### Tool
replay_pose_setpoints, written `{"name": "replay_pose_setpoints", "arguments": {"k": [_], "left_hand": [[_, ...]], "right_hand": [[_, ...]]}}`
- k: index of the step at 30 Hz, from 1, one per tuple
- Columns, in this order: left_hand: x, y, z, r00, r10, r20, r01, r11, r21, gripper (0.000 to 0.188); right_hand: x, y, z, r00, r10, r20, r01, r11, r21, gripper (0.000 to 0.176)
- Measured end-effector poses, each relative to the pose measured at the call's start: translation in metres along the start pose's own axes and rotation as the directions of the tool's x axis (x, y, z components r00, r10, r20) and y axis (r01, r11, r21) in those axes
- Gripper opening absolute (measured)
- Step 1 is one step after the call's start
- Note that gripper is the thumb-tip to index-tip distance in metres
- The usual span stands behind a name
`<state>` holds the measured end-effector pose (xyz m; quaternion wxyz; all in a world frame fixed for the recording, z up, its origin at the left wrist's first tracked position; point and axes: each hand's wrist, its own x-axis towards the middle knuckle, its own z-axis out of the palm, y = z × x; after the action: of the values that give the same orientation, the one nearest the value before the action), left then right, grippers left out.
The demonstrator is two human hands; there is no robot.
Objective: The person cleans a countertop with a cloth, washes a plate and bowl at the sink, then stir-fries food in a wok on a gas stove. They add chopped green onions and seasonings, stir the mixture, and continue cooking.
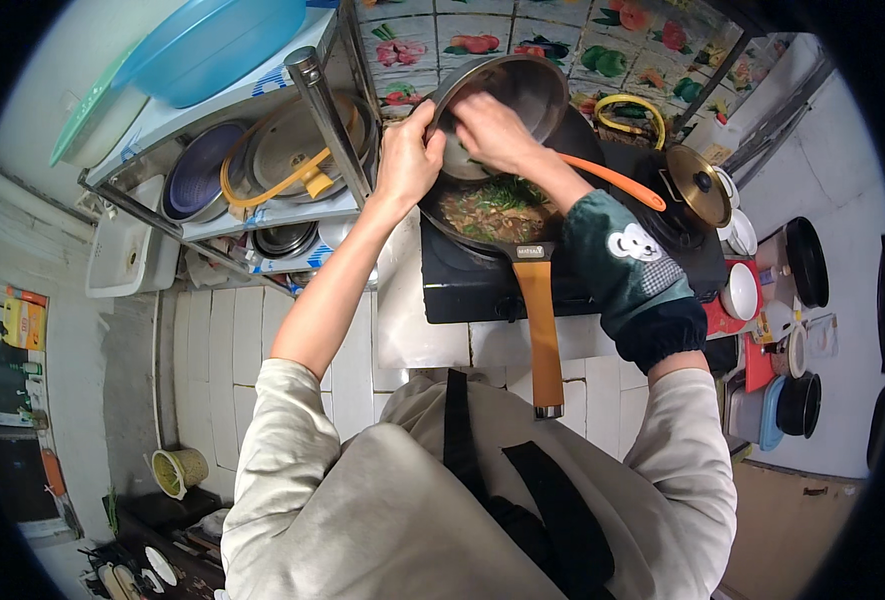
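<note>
My left hand (pixel 410 154) grips the rim of a stainless steel bowl (pixel 551 97), which is tipped on its side above a frying pan. My right hand (pixel 493 133) reaches inside the bowl with its fingers curled; their tips are blurred, and whether they hold anything is unclear. Below the bowl, the frying pan (pixel 538 300) sits on a black gas stove (pixel 457 289), its tan handle pointing towards me. Cooked food (pixel 487 214) in brown sauce fills the pan, with chopped green leaves (pixel 513 193) on top. An orange utensil handle (pixel 618 182) slants out past my right forearm.
A metal rack (pixel 330 120) stands close on the left, holding basins and a strainer. On the stove's right side is a pot with a gold-coloured lid (pixel 697 184). Beyond it are a white bowl (pixel 739 291) and dark pans (pixel 806 262). A yellow hose (pixel 660 120) curls behind the stove.
</note>
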<state>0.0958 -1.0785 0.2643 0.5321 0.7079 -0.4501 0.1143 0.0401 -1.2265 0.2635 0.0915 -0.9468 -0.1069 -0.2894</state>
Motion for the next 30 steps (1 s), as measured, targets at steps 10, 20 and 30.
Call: {"name": "replay_pose_setpoints", "arguments": {"k": [10, 20, 30], "left_hand": [[0.007, -0.003, -0.005, 0.978, 0.187, -0.087, -0.179, 0.979, 0.098, 0.018], [0.007, 0.001, -0.005, 0.981, 0.172, -0.087, -0.159, 0.977, 0.142, 0.025], [0.013, -0.005, -0.019, 0.955, 0.206, -0.213, -0.162, 0.965, 0.208, 0.027]], "right_hand": [[-0.027, 0.021, -0.029, 0.809, 0.302, 0.504, -0.274, 0.953, -0.132, 0.011], [-0.026, 0.029, -0.006, 0.804, 0.128, 0.581, -0.238, 0.964, 0.118, 0.019], [-0.047, 0.029, -0.031, 0.811, 0.295, 0.506, -0.325, 0.945, -0.030, 0.034]]}}
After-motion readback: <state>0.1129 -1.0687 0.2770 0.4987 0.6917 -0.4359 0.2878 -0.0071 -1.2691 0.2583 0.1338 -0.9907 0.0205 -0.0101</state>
